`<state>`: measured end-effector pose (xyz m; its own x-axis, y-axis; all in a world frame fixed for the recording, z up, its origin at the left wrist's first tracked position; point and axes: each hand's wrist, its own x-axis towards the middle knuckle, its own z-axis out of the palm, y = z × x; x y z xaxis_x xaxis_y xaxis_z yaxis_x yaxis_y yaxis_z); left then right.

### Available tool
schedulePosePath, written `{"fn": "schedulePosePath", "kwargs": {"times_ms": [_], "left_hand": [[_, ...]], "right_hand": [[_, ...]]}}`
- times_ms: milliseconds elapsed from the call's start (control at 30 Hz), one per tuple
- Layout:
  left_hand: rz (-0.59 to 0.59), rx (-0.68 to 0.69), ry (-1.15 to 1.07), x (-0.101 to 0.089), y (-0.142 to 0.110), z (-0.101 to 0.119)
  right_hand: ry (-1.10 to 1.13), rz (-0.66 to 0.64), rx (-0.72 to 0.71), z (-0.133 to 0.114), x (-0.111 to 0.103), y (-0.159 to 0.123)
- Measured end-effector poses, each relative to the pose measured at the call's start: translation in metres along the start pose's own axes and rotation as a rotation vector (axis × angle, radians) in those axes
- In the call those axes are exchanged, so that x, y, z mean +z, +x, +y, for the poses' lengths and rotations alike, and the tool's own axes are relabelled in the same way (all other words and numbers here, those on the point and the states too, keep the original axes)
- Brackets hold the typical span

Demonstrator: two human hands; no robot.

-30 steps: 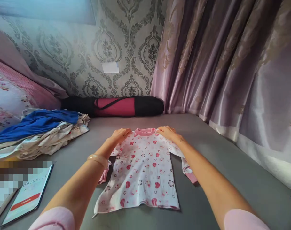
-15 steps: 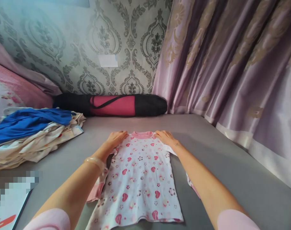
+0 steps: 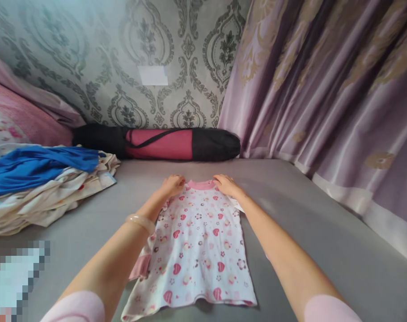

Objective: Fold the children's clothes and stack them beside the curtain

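A small white long-sleeved shirt (image 3: 200, 241) with a pink collar and a print of hearts and flowers lies spread out, its collar pointing away from me. My left hand (image 3: 174, 184) is at the left shoulder beside the collar, fingers curled and closed on the cloth. At the opposite shoulder, my right hand (image 3: 225, 184) pinches the fabric close to the collar. The left sleeve, with its pink cuff, shows below my left forearm. Most of the right sleeve is hidden behind my right arm. The shirt's lower hem is slightly wavy.
A grey sheet (image 3: 277, 214) lies under the shirt. To the left is a heap of clothes (image 3: 49, 188), blue on top and cream below. A black and pink rolled bag (image 3: 159, 144) lies along the patterned wall. Purple curtains (image 3: 317, 98) hang at the right.
Both hands have moved inward toward the collar and slightly farther from me. The collar end of the shirt has shifted a little away, and the view has tilted slightly.
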<state>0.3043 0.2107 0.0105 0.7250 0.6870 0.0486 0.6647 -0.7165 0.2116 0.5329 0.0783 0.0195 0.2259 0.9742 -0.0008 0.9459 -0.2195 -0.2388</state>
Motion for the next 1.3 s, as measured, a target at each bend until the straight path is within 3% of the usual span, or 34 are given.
{"fn": "schedulePosePath", "kwargs": {"times_ms": [167, 433, 667, 767, 867, 967, 1067, 1167, 1300], "left_hand": [[0.047, 0.002, -0.018, 0.015, 0.007, 0.011], [0.177, -0.009, 0.013, 0.027, 0.006, 0.013], [0.158, -0.030, 0.109, 0.033, 0.005, 0.014], [0.106, -0.055, 0.149, 0.027, 0.002, 0.019], [0.131, -0.073, 0.196, 0.015, -0.002, 0.033], [0.188, 0.016, 0.148, 0.006, -0.004, 0.053], [0.144, 0.199, -0.001, 0.012, 0.000, 0.079], [0.095, 0.361, -0.162, 0.029, 0.008, 0.108], [0.116, 0.403, -0.253, 0.054, 0.015, 0.139]], "right_hand": [[-0.006, 0.017, 0.017, -0.017, 0.014, 0.005], [-0.087, 0.227, 0.013, -0.021, 0.026, 0.002], [-0.128, 0.150, 0.018, -0.022, 0.035, 0.009], [0.003, 0.105, 0.018, -0.019, 0.027, 0.012], [0.156, 0.114, 0.029, -0.002, 0.002, 0.004], [0.323, 0.200, 0.093, 0.030, -0.027, -0.029], [0.449, 0.103, 0.333, 0.065, -0.044, -0.089], [0.505, 0.007, 0.524, 0.085, -0.047, -0.158], [0.493, -0.038, 0.598, 0.087, -0.041, -0.225]]}}
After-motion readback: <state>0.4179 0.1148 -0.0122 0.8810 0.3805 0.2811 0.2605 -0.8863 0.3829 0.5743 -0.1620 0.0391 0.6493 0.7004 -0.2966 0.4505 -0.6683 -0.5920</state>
